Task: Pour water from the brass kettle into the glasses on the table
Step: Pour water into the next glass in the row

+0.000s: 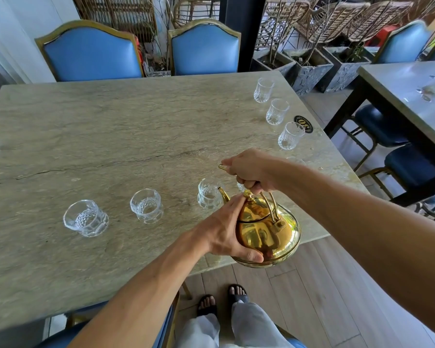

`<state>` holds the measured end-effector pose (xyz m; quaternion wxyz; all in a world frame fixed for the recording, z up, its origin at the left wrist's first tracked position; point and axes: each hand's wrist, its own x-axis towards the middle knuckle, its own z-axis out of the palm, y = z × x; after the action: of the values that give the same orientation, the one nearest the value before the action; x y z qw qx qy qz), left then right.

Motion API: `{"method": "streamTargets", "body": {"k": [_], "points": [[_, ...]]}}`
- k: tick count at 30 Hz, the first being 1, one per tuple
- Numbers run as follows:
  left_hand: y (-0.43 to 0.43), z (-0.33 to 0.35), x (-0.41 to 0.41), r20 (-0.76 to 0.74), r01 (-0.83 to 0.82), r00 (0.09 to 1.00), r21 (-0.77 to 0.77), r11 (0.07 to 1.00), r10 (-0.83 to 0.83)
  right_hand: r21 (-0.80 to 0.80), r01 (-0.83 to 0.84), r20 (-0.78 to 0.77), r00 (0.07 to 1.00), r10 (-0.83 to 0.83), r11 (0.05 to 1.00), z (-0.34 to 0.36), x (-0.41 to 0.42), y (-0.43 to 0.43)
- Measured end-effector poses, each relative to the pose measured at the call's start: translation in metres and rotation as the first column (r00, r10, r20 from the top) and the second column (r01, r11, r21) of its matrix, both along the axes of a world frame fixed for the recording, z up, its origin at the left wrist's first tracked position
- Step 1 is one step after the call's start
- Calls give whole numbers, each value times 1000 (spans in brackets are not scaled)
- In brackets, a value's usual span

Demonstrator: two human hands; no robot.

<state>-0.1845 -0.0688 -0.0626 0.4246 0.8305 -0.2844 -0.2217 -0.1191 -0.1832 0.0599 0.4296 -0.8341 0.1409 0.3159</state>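
Note:
The brass kettle [266, 232] is tilted forward above the table's near right corner, its spout over a cut glass [209, 194]. My right hand [253, 169] grips the kettle's handle from above. My left hand [226, 229] cups the kettle's side, fingers on the lid near the knob and thumb under the body. Two more glasses [146, 205] [86, 218] stand to the left. Three tall glasses [290, 135] [277, 111] [263, 90] line the right edge. Another glass is mostly hidden behind my right hand.
The stone table [111, 136] has a long crack across it. A black round coaster [305, 124] lies by the right edge. Two blue chairs [91, 52] [205, 47] stand at the far side. A second table [407, 96] with blue stools is at the right.

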Motion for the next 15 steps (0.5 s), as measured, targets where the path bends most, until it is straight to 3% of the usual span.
{"method": "streamTargets", "body": {"k": [15], "points": [[3,4,3,45,35,998,160,987,-42,118,58,109,992,-71,991,-10,-13,-17]]}}
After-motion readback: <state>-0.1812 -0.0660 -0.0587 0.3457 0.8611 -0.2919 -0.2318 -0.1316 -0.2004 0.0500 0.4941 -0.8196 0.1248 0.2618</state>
